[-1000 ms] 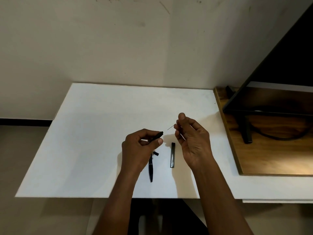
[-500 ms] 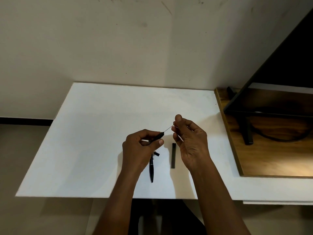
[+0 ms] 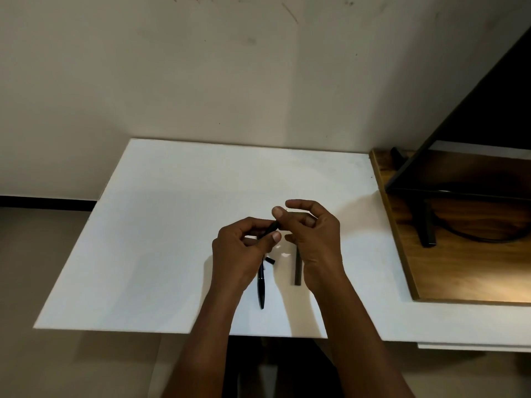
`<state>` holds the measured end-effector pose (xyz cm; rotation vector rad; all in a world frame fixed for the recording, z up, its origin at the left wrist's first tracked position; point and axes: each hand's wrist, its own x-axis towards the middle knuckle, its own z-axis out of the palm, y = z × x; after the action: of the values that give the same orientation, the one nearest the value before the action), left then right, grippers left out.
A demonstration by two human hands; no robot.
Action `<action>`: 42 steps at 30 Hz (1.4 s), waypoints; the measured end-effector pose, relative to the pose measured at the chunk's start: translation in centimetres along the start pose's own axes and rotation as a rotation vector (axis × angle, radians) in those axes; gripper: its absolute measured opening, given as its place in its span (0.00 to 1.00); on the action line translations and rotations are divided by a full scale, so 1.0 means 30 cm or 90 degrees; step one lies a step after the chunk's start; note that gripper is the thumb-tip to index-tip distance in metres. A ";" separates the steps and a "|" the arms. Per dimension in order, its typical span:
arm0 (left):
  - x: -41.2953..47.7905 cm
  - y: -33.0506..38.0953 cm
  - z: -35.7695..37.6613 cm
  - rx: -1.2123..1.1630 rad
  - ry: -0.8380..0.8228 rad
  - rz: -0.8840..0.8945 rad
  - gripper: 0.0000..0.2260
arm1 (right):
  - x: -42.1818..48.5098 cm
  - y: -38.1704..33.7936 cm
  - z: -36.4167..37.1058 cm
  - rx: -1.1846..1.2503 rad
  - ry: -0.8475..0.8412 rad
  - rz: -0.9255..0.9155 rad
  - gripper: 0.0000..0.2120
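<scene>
Desk (image 3: 172,225): white, set against the wall; a wooden board (image 3: 459,277) is butted to its right edge.

Left hand (image 3: 238,254): raised above the desk middle, thumb and fingers curled round a short black pen piece (image 3: 270,228), which is held tilted with its open end up and to the right.

Right hand (image 3: 316,242): thumb and curled fingers are closed on that open end; anything finer pinched there cannot be made out.

Laid below the hands: pointed pen section (image 3: 261,291), black tube (image 3: 297,271), small black bit (image 3: 270,260).

Judged step: insertion into the piece. The piece is best kept still by the left hand and the axes lined up first. A light, straight push is advised, never forced.
</scene>
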<state>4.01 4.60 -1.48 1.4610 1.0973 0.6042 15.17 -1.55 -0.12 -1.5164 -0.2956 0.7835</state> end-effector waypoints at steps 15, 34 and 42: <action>0.015 -0.015 -0.046 -0.157 0.086 -0.085 0.07 | 0.011 0.045 -0.071 -0.605 -0.162 -0.072 0.07; 0.018 -0.013 -0.050 -0.165 0.084 -0.115 0.07 | -0.011 0.064 -0.019 -0.707 -0.217 -0.054 0.10; 0.011 -0.019 -0.049 -0.138 0.083 -0.152 0.08 | -0.018 0.072 -0.008 -0.706 -0.208 -0.063 0.07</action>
<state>2.72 5.54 -1.79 1.0982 1.2452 0.6338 14.34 -2.35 -2.04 -2.3563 -1.1825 0.8234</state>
